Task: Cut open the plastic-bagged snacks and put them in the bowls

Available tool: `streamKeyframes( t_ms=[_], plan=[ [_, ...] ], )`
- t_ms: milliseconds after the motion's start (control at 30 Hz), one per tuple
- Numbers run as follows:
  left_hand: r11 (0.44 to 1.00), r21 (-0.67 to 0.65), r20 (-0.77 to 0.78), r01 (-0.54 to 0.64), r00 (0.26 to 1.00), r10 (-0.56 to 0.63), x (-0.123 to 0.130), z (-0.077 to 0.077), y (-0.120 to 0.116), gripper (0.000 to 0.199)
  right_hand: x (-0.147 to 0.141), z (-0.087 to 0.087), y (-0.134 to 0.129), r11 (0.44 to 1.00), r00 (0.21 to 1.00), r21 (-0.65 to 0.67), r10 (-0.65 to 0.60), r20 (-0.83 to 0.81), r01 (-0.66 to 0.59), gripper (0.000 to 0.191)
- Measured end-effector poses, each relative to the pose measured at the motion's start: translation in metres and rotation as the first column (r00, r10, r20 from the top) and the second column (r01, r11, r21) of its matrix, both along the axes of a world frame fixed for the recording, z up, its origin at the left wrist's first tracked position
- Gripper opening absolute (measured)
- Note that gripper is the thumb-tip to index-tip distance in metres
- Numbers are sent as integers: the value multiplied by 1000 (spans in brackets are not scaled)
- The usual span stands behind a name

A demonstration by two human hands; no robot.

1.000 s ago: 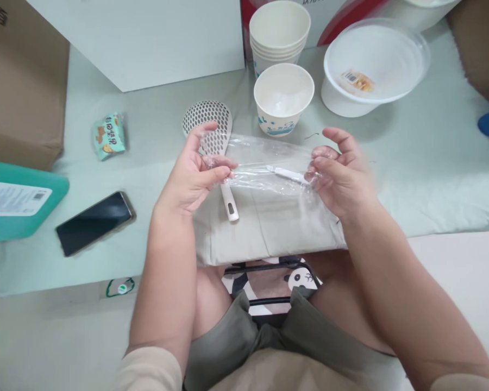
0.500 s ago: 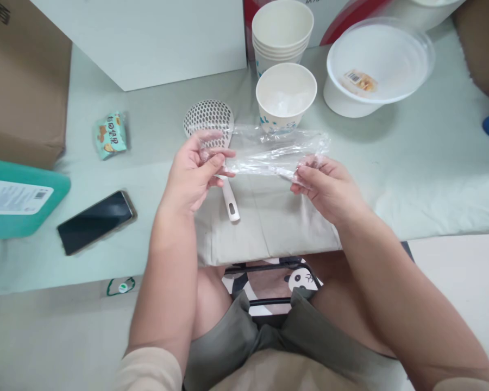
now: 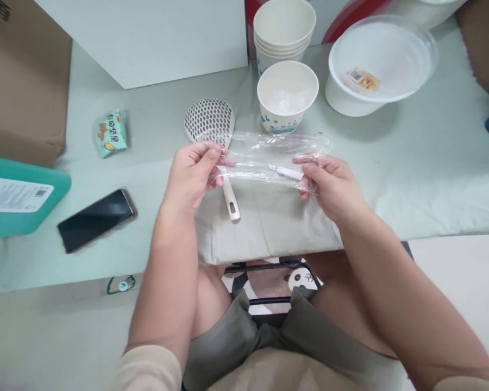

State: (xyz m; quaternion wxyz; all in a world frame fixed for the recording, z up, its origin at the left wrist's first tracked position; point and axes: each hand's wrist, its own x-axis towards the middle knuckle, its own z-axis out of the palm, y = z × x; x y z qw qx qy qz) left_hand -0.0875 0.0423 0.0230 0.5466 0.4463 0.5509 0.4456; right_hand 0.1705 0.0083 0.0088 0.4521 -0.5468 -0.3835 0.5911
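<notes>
A clear plastic bag [image 3: 261,155] is stretched sideways between my two hands, above the table's front part. My left hand [image 3: 195,171] pinches its left end between thumb and fingers. At the other end my right hand [image 3: 330,182] grips the plastic, and a small white strip [image 3: 287,172] shows by the right fingertips; whether it lies inside the bag I cannot tell. Below and behind the bag lies a white slotted ladle [image 3: 209,119], its handle pointing toward me. Just beyond the bag stands a paper cup [image 3: 287,98].
Stacked paper cups [image 3: 284,27] stand behind the single cup. A white tub [image 3: 352,98] with a clear lid is at the back right. On the left are a phone [image 3: 96,220], a small green packet [image 3: 111,133], a green container [image 3: 24,195] and a cardboard box [image 3: 24,81].
The plastic bag is flatter and slightly lower between my hands. My right hand has shifted a little right, and more of the white strip shows.
</notes>
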Motion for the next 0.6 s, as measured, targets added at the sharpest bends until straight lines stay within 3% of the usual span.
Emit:
streamKeyframes(
  t_ms=[200,367,600],
  plan=[
    [999,41,-72,10,997,-7,-2,-4,1,37,3,-2,-2,996,1000,95,6,-16,-4,35],
    [997,66,-30,34,999,-32,-3,-2,-1,48,2,2,-3,991,997,130,24,71,-33,26],
    [998,24,74,54,996,-55,-5,0,-4,40,2,3,-5,988,995,121,99,11,-100,25]
  ],
)
